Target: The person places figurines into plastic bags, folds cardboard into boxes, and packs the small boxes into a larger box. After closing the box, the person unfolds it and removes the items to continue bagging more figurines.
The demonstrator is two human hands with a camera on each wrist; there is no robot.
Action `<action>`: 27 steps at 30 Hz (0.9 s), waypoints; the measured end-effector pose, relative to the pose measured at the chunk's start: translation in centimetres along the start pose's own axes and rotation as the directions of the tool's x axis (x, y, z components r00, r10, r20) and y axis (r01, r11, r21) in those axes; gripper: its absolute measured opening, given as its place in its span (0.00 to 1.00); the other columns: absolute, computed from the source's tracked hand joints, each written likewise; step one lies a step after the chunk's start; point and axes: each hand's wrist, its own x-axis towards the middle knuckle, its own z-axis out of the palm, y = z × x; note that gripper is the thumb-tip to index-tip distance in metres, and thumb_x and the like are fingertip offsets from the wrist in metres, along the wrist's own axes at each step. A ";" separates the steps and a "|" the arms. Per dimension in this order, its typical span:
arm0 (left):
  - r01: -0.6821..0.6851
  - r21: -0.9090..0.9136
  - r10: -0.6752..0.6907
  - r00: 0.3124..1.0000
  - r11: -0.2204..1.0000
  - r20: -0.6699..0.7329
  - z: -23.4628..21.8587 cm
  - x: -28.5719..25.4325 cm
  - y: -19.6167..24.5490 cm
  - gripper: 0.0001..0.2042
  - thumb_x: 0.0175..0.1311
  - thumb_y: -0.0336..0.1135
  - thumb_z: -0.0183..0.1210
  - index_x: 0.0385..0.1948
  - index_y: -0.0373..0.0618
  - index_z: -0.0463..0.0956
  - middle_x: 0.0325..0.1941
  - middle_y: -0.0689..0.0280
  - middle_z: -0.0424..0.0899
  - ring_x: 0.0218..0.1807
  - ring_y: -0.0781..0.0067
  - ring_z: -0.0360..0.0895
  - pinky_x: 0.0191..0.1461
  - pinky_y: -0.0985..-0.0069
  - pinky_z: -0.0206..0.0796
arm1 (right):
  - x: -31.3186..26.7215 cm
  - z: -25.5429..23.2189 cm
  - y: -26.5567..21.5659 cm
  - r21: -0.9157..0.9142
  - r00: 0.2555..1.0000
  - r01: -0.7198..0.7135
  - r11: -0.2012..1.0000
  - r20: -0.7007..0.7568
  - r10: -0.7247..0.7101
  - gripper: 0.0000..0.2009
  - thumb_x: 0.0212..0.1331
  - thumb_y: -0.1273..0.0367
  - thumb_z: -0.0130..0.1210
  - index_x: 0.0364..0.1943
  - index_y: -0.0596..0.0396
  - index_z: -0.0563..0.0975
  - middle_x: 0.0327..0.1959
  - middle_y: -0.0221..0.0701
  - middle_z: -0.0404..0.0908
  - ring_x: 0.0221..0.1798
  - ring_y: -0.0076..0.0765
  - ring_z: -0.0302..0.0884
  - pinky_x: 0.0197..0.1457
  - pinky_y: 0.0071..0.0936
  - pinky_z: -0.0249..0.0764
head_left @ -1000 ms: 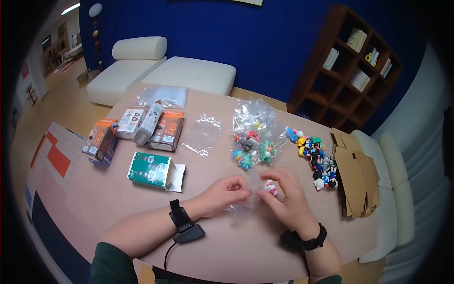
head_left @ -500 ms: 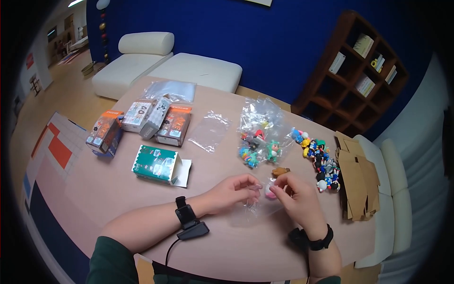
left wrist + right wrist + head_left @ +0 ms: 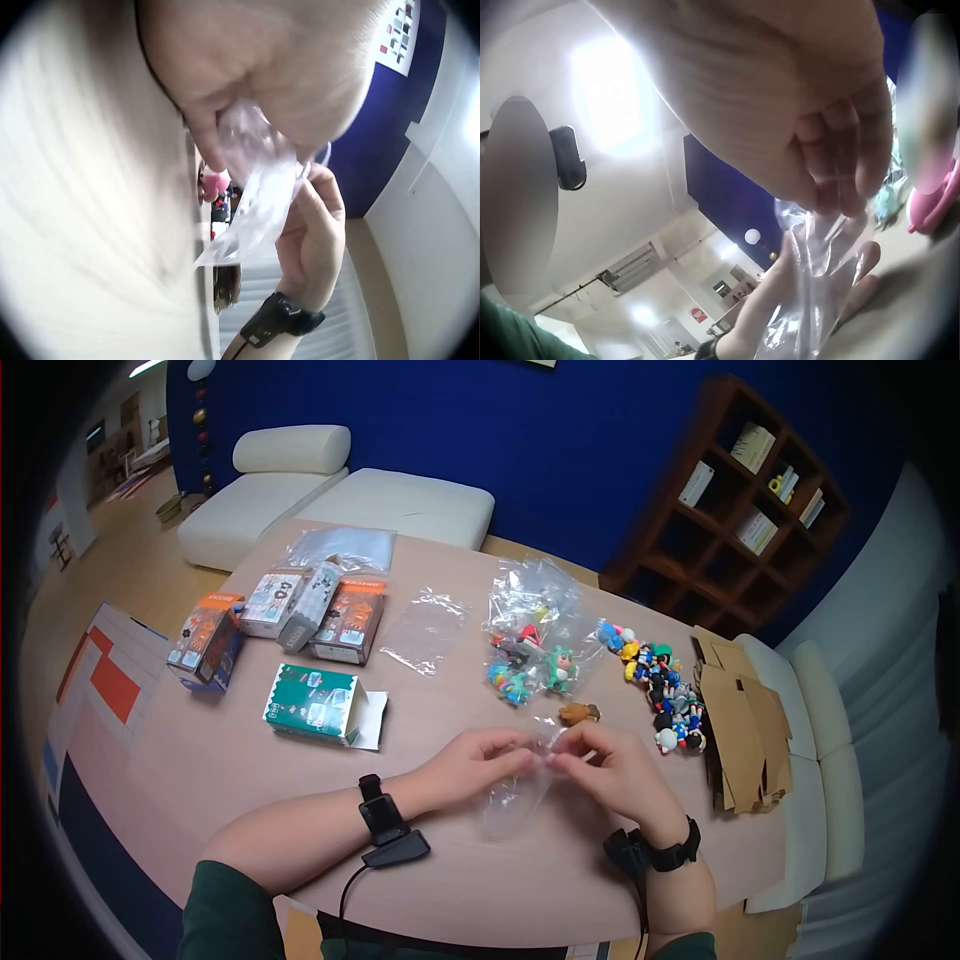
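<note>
A small clear plastic bag [image 3: 508, 802] hangs between my two hands above the tabletop [image 3: 200, 780]. My left hand [image 3: 528, 753] pinches its top edge from the left, and my right hand [image 3: 562, 759] pinches the same edge from the right, fingertips nearly touching. The left wrist view shows the bag [image 3: 255, 217] drooping from the fingers, with a pink figure [image 3: 216, 182] beyond them. The pink figure [image 3: 934, 202] also appears in the right wrist view beside the bag [image 3: 810, 300]; my hands hide it in the head view. A brown figure [image 3: 578, 713] lies just beyond my right hand.
A green box [image 3: 312, 705] lies open to the left. Further back are orange boxes [image 3: 205, 643], more boxes [image 3: 318, 612], an empty clear bag [image 3: 425, 630] and a bag of figures [image 3: 530, 640]. Loose figures [image 3: 660, 695] and flattened cardboard [image 3: 745, 725] lie right.
My hands have closed together on the bag's top edge. The pink figure seen by my right fingers earlier is now hidden. The brown figure came into view on the table.
</note>
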 end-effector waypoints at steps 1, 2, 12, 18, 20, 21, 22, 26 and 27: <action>-0.054 0.005 0.054 0.998 0.999 -0.026 0.4 -0.2 0.5 0.17 0.75 0.35 0.58 0.60 0.37 0.76 0.48 0.66 0.86 0.49 0.78 0.81 0.55 0.77 0.73 | -0.1 0.0 -0.3 -0.002 0.991 0.019 1.000 -0.133 -0.019 0.08 0.64 0.72 0.60 0.44 0.60 0.80 0.36 0.35 0.86 0.42 0.30 0.87 0.40 0.29 0.83; -0.054 0.005 0.054 0.998 0.999 -0.026 0.5 -0.2 0.4 0.17 0.75 0.35 0.58 0.60 0.37 0.76 0.48 0.66 0.86 0.49 0.78 0.81 0.55 0.77 0.73 | -0.1 0.0 -0.5 -0.007 0.965 0.039 0.999 -0.260 -0.039 0.08 0.64 0.73 0.59 0.44 0.60 0.80 0.36 0.35 0.85 0.43 0.30 0.87 0.40 0.27 0.83; -0.174 0.475 0.333 0.902 0.862 -0.274 -1.3 0.1 0.3 0.15 0.70 0.22 0.56 0.57 0.39 0.80 0.65 0.55 0.79 0.67 0.66 0.75 0.65 0.73 0.71 | 0.5 0.6 -0.8 -0.491 0.819 0.424 0.761 -0.150 -0.554 0.17 0.57 0.75 0.61 0.52 0.56 0.78 0.50 0.39 0.83 0.52 0.47 0.82 0.54 0.37 0.79; -0.114 0.515 0.282 0.923 0.850 -0.260 -1.0 -0.1 -0.5 0.19 0.66 0.23 0.62 0.59 0.40 0.79 0.61 0.57 0.82 0.60 0.70 0.80 0.59 0.74 0.75 | 0.1 0.8 0.5 -0.300 0.842 0.529 0.793 0.074 -0.534 0.19 0.59 0.71 0.61 0.56 0.53 0.78 0.53 0.40 0.81 0.53 0.52 0.80 0.56 0.42 0.78; -0.115 0.732 0.390 0.895 0.671 -0.217 -0.5 -0.1 0.4 0.19 0.63 0.26 0.66 0.57 0.40 0.79 0.55 0.61 0.84 0.55 0.77 0.81 0.54 0.78 0.76 | -0.3 1.1 0.2 -0.371 0.872 0.466 0.803 0.042 -0.487 0.19 0.60 0.70 0.61 0.57 0.53 0.77 0.54 0.41 0.80 0.53 0.52 0.79 0.56 0.42 0.78; -0.115 0.733 0.388 0.896 0.671 -0.215 -0.5 -0.1 0.3 0.19 0.63 0.26 0.66 0.57 0.40 0.79 0.55 0.61 0.84 0.55 0.77 0.81 0.54 0.78 0.76 | -0.5 1.2 0.1 -0.439 0.897 0.403 0.803 0.014 -0.442 0.20 0.60 0.70 0.60 0.58 0.53 0.77 0.54 0.41 0.80 0.54 0.52 0.79 0.56 0.43 0.78; -0.035 0.694 0.316 0.906 0.719 -0.282 -0.5 -0.1 0.2 0.19 0.62 0.27 0.68 0.55 0.39 0.79 0.54 0.62 0.84 0.54 0.78 0.80 0.53 0.78 0.75 | -0.7 1.2 0.0 -0.438 0.897 0.402 0.804 0.013 -0.442 0.20 0.60 0.70 0.60 0.58 0.53 0.77 0.54 0.41 0.80 0.54 0.52 0.79 0.56 0.43 0.78; 0.027 0.602 0.240 0.902 0.798 -0.358 -0.5 -0.1 0.3 0.19 0.58 0.32 0.71 0.52 0.41 0.80 0.46 0.59 0.86 0.47 0.68 0.83 0.51 0.73 0.75 | -1.2 0.4 0.2 -0.550 0.953 0.284 0.785 0.068 -0.296 0.21 0.61 0.69 0.60 0.59 0.56 0.74 0.55 0.43 0.80 0.55 0.53 0.78 0.56 0.45 0.77; 0.028 0.601 0.239 0.902 0.799 -0.359 -0.7 -0.1 0.0 0.19 0.58 0.32 0.71 0.52 0.41 0.80 0.46 0.59 0.86 0.47 0.68 0.83 0.51 0.73 0.75 | -1.2 0.1 0.3 -0.606 0.928 0.366 0.706 0.182 -0.325 0.21 0.61 0.69 0.60 0.58 0.58 0.73 0.55 0.43 0.79 0.56 0.54 0.78 0.56 0.46 0.77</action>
